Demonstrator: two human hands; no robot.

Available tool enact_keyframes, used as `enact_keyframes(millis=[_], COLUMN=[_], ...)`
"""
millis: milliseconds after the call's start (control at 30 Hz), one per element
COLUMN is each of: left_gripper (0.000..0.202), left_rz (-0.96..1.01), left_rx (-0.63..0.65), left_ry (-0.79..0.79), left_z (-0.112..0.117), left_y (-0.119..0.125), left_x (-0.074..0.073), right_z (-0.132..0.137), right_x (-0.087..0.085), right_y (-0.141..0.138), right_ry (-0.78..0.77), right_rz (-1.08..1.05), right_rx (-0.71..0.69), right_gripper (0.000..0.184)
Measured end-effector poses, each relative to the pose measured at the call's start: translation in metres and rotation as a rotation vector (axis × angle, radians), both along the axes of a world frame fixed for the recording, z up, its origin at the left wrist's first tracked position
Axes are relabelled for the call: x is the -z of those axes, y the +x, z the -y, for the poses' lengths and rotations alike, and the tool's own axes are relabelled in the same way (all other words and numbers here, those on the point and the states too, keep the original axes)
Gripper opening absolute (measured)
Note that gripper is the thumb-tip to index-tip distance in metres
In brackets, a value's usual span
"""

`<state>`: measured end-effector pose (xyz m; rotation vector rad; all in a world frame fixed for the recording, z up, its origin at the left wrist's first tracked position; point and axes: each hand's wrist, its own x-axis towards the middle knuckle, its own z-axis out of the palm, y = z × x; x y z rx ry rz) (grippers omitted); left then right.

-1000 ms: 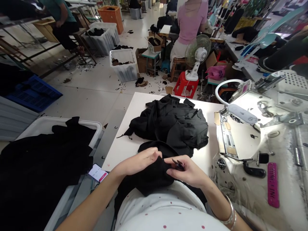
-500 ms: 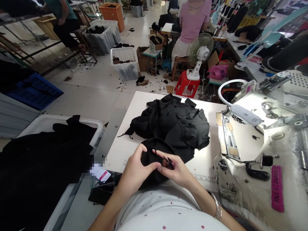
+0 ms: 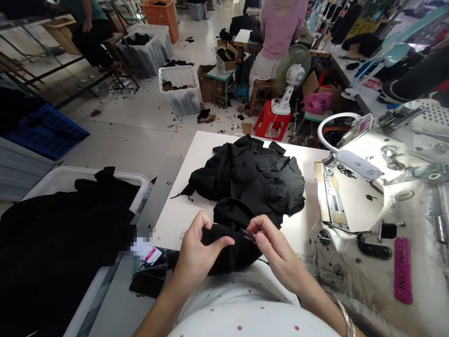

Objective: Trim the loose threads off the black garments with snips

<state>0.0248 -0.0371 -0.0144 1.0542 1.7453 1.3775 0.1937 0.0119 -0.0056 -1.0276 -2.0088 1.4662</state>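
Note:
My left hand (image 3: 198, 250) pinches the edge of a black fabric piece (image 3: 233, 250) held over my lap at the near edge of the white table (image 3: 182, 210). My right hand (image 3: 273, 248) is closed round small thread snips (image 3: 248, 235) whose tips touch the same fabric next to my left thumb. A pile of black garments (image 3: 252, 178) lies on the table just beyond my hands.
A sewing machine (image 3: 386, 187) with a lit lamp stands to the right. A white bin (image 3: 115, 180) of black cloth sits at my left, with phones (image 3: 147, 276) beside it. A desk fan (image 3: 289, 75), crates and two seated people are farther back on the littered floor.
My hands have shifted along the fabric. The left hand now grips its edge lower down and the right hand with the snips has moved up to it.

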Motion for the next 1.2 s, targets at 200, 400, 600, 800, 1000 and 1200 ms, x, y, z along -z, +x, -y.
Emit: enact_keyframes(millis=[200,400,600,800,1000,1200], left_gripper=[0.046,0.044,0.044,0.040,0.035,0.037], left_rz=[0.078,0.120,0.120,0.067,0.130,0.162], left_rx=[0.014,0.049,0.088,0.186,0.333,0.352], left_ry=[0.053,0.078,0.100,0.065,-0.024,-0.057], left_z=[0.003,0.004,0.006,0.009,0.013,0.012], left_y=[0.002,0.006,0.007,0.001,-0.001,0.001], left_x=[-0.002,-0.004,-0.002,0.001,0.004,0.003], right_z=[-0.001,0.001,0.004,-0.003,-0.006,-0.003], right_x=[0.007,0.011,0.012,0.012,0.012,0.012], right_y=[-0.003,-0.013,-0.015,-0.009,-0.007,-0.011], right_ry=[-0.047,-0.008,0.004,-0.089,-0.075,-0.055], right_rz=[-0.046,-0.128,-0.154,-0.149,-0.111,-0.158], right_rx=[-0.036,-0.024,0.005,0.019,-0.021,-0.029], right_gripper=[0.018,0.017,0.019,0.027,0.030,0.027])
